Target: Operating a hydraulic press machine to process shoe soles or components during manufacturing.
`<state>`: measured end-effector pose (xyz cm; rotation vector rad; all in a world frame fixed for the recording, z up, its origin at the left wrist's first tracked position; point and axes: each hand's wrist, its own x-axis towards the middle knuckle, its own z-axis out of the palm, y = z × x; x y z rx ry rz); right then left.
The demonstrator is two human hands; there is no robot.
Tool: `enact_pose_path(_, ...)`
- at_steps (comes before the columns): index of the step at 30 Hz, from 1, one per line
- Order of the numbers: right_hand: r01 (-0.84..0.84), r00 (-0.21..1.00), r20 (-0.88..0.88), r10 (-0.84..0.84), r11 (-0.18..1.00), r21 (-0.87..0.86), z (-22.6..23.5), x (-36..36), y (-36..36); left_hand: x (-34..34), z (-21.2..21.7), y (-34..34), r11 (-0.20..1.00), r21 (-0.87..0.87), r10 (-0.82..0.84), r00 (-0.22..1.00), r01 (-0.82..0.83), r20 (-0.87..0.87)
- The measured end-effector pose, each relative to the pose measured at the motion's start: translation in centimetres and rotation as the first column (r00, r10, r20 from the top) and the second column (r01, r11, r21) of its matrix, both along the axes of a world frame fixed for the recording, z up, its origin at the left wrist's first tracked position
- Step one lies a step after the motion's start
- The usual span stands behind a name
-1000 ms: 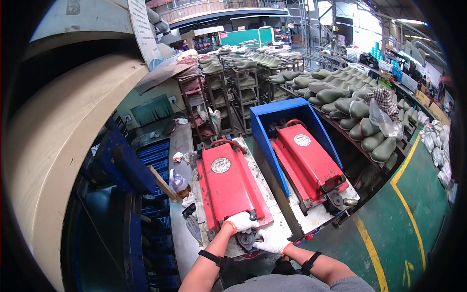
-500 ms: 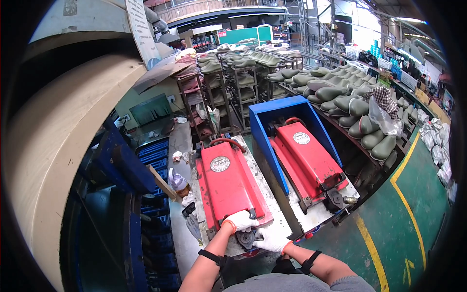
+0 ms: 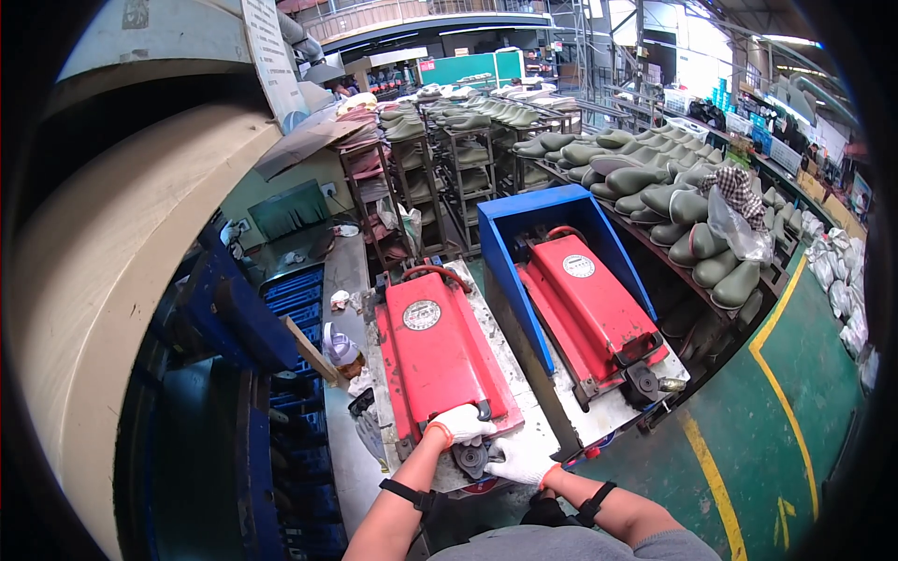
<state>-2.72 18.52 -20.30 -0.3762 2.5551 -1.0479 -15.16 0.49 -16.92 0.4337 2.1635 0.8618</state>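
Resting at the front end of the nearer red cover (image 3: 438,351), the left hand (image 3: 460,425), in a white glove with an orange cuff, lies over the edge beside a black handle (image 3: 485,409); its fingers are bent, but I cannot tell whether they clamp on anything. The right hand (image 3: 521,463), gloved alike, has its fingertips at the right side of a dark round fitting (image 3: 470,459), just in front of the cover; whether they pinch it I cannot tell. The nearer cover sits on a worn metal plate (image 3: 535,423), to the left of a second red cover (image 3: 599,299) partly enclosed by a blue frame (image 3: 538,203). Green boots (image 3: 659,199) lie heaped beyond at the right, and a purple and white container (image 3: 341,348) stands on the left
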Motion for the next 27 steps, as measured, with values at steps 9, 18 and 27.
enact_pose_path(9,0.010,1.000,0.010,-0.010,1.000,-0.002,0.0,0.1,0.0,0.0,0.4,0.1,1.000,-0.006,-0.014,1.000,0.014,0.022)
enact_pose_path(18,0.046,0.997,0.056,-0.044,0.999,-0.026,-1.2,0.0,0.0,0.0,0.3,0.0,0.999,0.032,0.024,0.998,-0.026,0.056)
enact_pose_path(27,-0.011,0.999,0.046,0.011,1.000,0.003,-1.2,0.0,0.1,-0.1,-0.1,0.0,0.998,0.055,0.037,0.998,-0.039,0.048)
